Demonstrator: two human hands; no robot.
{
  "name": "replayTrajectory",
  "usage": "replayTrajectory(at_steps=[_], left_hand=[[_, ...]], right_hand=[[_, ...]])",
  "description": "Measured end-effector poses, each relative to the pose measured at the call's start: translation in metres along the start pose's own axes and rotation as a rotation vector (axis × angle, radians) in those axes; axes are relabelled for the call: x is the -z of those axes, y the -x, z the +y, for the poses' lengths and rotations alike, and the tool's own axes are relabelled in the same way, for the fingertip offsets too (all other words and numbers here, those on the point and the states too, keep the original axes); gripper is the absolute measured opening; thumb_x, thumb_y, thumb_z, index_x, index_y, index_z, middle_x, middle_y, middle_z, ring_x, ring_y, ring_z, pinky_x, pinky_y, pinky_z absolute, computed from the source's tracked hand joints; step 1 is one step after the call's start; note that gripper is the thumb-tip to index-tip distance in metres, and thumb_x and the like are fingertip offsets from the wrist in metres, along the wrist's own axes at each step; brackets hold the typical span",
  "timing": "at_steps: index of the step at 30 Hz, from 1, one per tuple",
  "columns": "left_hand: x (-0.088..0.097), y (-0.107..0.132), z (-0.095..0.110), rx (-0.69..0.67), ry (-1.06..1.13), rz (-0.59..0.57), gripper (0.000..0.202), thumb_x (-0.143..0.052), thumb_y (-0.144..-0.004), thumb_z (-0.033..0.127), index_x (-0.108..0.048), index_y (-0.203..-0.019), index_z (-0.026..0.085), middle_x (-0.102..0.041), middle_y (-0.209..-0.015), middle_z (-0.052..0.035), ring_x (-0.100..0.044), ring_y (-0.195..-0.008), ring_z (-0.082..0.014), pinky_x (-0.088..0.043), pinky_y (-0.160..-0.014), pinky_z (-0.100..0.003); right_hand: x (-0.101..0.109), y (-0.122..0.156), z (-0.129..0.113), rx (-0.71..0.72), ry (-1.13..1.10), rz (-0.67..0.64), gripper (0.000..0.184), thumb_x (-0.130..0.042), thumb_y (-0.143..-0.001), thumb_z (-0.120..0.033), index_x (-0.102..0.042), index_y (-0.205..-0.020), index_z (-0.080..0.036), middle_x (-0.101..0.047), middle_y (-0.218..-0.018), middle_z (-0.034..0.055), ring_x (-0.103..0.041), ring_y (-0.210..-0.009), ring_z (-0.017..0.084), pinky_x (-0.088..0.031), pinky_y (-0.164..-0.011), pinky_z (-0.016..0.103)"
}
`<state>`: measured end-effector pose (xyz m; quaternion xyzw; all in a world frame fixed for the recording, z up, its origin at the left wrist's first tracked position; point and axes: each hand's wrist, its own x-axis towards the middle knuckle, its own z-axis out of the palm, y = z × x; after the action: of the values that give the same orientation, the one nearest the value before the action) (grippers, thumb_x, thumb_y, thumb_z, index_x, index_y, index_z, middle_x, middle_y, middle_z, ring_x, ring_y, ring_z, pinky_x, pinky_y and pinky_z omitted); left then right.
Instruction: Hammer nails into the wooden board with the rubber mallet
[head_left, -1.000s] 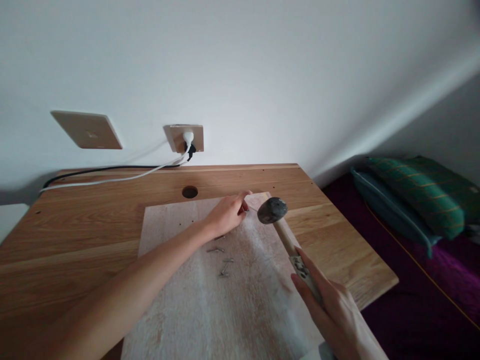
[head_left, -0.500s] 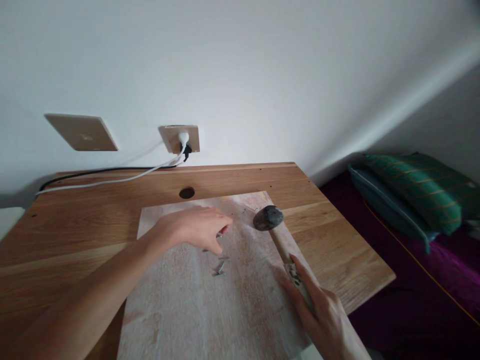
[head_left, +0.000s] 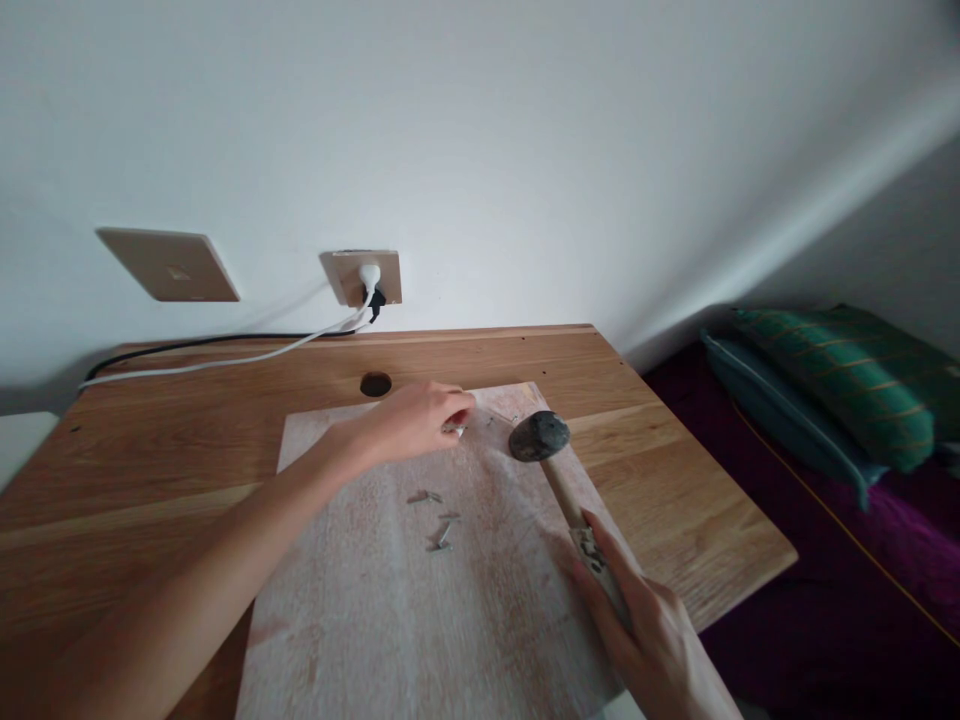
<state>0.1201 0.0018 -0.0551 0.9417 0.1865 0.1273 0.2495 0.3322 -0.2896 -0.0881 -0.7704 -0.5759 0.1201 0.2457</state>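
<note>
My right hand [head_left: 645,630] is wrapped round the handle of a rubber mallet [head_left: 538,437], whose dark head is raised near the board's right edge. My left hand [head_left: 427,420] reaches over the far part of the whitish wooden board [head_left: 360,610]. Its fingers are closed on a small metal nail [head_left: 454,429], mostly hidden by them. Several loose nails [head_left: 442,532] lie on the board, nearer to me than the left hand. A thin nail-like piece [head_left: 504,416] shows close to the board's far right corner.
The board rests on a wooden desk [head_left: 675,500] with a round cable hole [head_left: 376,384]. White and black cables [head_left: 225,362] run along the back to a wall socket [head_left: 360,278]. Green cushions [head_left: 832,390] lie on a purple cover to the right.
My left hand has moved away from the loose nails toward the board's far edge, carrying a nail. The mallet in my right hand stays nearly in place.
</note>
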Motion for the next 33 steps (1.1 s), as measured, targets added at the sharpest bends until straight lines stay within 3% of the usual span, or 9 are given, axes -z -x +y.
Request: replayTrajectory(at_steps=[3, 7, 14, 18, 24, 27, 33], left_hand=[[-0.011, -0.004, -0.017, 0.032, 0.144, 0.115, 0.012, -0.066, -0.081, 0.008, -0.067, -0.086, 0.019, -0.07, -0.076, 0.0011, -0.063, -0.068, -0.0139, -0.043, -0.066, -0.026], [-0.023, -0.006, -0.024, 0.042, 0.239, 0.174, 0.016, -0.065, -0.085, 0.009, -0.07, -0.096, 0.019, -0.072, -0.078, 0.0016, -0.063, -0.067, -0.0128, -0.046, -0.066, -0.025], [-0.029, -0.005, -0.022, -0.03, 0.176, 0.156, 0.016, -0.063, -0.087, 0.008, -0.072, -0.093, 0.019, -0.072, -0.081, 0.0009, -0.063, -0.069, -0.0129, -0.046, -0.07, -0.026], [-0.031, -0.005, -0.022, -0.071, 0.125, 0.174, 0.013, -0.065, -0.088, 0.01, -0.072, -0.095, 0.019, -0.072, -0.09, -0.0018, -0.065, -0.075, -0.0144, -0.048, -0.074, -0.027], [-0.037, -0.007, -0.02, -0.038, 0.117, 0.201, 0.011, -0.066, -0.087, 0.008, -0.07, -0.088, 0.018, -0.073, -0.087, -0.0028, -0.066, -0.078, -0.0164, -0.05, -0.076, -0.029], [-0.039, -0.007, -0.019, 0.031, 0.217, 0.204, 0.018, -0.065, -0.085, 0.006, -0.07, -0.097, 0.018, -0.075, -0.085, -0.0019, -0.068, -0.074, -0.0154, -0.051, -0.073, -0.028], [-0.04, -0.006, -0.023, 0.095, 0.355, 0.196, 0.037, -0.065, -0.082, 0.005, -0.066, -0.116, 0.02, -0.077, -0.088, 0.0003, -0.069, -0.073, -0.0134, -0.054, -0.073, -0.026]], right_hand=[[0.002, -0.001, 0.004, 0.014, 0.008, -0.035, 0.054, -0.049, -0.108, -0.044, -0.054, -0.156, -0.018, -0.084, -0.114, 0.0107, -0.08, -0.106, 0.029, -0.068, -0.077, 0.027], [0.003, 0.0, 0.002, -0.008, -0.005, -0.06, 0.056, -0.049, -0.108, -0.045, -0.052, -0.157, -0.018, -0.083, -0.119, 0.0121, -0.081, -0.105, 0.029, -0.067, -0.077, 0.027], [-0.001, 0.003, -0.004, -0.047, -0.025, -0.01, 0.054, -0.049, -0.108, -0.048, -0.055, -0.155, -0.02, -0.083, -0.119, 0.0102, -0.079, -0.11, 0.029, -0.067, -0.084, 0.03], [-0.002, 0.003, -0.007, -0.092, -0.067, 0.025, 0.054, -0.05, -0.107, -0.049, -0.056, -0.154, -0.021, -0.085, -0.112, 0.0094, -0.082, -0.103, 0.029, -0.067, -0.083, 0.032], [0.002, 0.001, -0.016, -0.077, -0.083, 0.027, 0.052, -0.049, -0.107, -0.049, -0.06, -0.151, -0.023, -0.084, -0.117, 0.0094, -0.083, -0.099, 0.029, -0.067, -0.088, 0.035], [0.006, -0.006, -0.024, -0.056, -0.076, 0.025, 0.053, -0.05, -0.107, -0.049, -0.059, -0.151, -0.021, -0.082, -0.121, 0.011, -0.082, -0.103, 0.03, -0.066, -0.09, 0.036], [0.01, -0.031, -0.043, 0.037, -0.008, -0.037, 0.057, -0.048, -0.108, -0.046, -0.053, -0.157, -0.018, -0.084, -0.116, 0.0117, -0.084, -0.092, 0.028, -0.068, -0.078, 0.034]])
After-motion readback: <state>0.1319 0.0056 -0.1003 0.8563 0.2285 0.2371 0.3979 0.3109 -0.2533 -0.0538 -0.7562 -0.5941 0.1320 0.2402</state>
